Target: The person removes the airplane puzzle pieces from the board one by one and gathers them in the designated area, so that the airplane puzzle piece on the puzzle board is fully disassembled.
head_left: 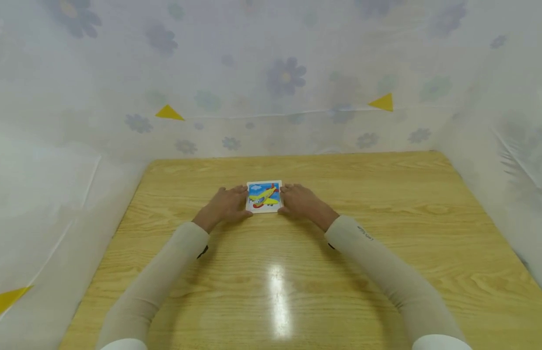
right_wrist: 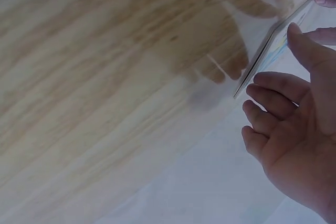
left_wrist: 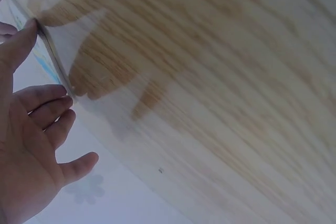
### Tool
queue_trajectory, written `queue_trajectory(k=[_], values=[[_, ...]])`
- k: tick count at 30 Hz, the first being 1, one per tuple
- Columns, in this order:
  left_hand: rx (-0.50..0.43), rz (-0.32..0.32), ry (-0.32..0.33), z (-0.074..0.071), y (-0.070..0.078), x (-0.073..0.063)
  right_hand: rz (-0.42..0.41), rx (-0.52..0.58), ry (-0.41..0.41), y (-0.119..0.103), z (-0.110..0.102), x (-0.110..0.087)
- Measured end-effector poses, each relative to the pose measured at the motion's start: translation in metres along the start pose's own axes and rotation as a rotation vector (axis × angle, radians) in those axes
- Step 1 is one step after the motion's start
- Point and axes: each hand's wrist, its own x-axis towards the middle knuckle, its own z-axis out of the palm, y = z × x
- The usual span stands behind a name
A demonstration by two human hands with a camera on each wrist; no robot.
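Picture board [head_left: 264, 197]: lying in the far half of the worktop [head_left: 384, 194], between both hands, yellow plane facing up, pale rim showing.
Left hand [head_left: 226, 202]: spread and relaxed, with thumb at the near left corner and fingertips against the left edge; touching, not wrapped round.
Right hand [head_left: 300, 200]: much the same in mirror, fingers slightly bent at the right edge, thumb by the near right corner; again only touching.
Underside: hard to tell from the dim wrist views whether fully down or slightly raised.
Skid risk: likely to slide or twist on the glossy surface, given a harder push from one side.
Drop risk: liable to tip or slip out if raised on light edge contact alone, especially with one side rising first.
Cover risk: plane partly hidden if fingers stray inward over the rim.
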Motion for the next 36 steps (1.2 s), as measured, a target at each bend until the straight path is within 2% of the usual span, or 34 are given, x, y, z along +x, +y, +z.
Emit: queue_trajectory(k=[5,16,23,28,36], values=[[0.021,-0.013,-0.009,0.002,0.001,0.001,0.012,0.004,-0.041,0.000,0.000,0.001],[0.031,-0.008,0.003,-0.002,0.005,0.002,-0.002,-0.009,-0.025,0.002,0.000,0.000],[0.035,0.016,-0.002,-0.007,0.015,0.004,0.010,-0.007,-0.036,0.007,0.001,-0.008],[0.043,0.033,0.004,-0.005,0.021,0.010,0.018,0.031,-0.004,0.012,0.005,-0.015],[0.055,0.026,-0.018,-0.004,0.035,0.018,0.023,0.035,0.016,0.020,0.010,-0.026]])
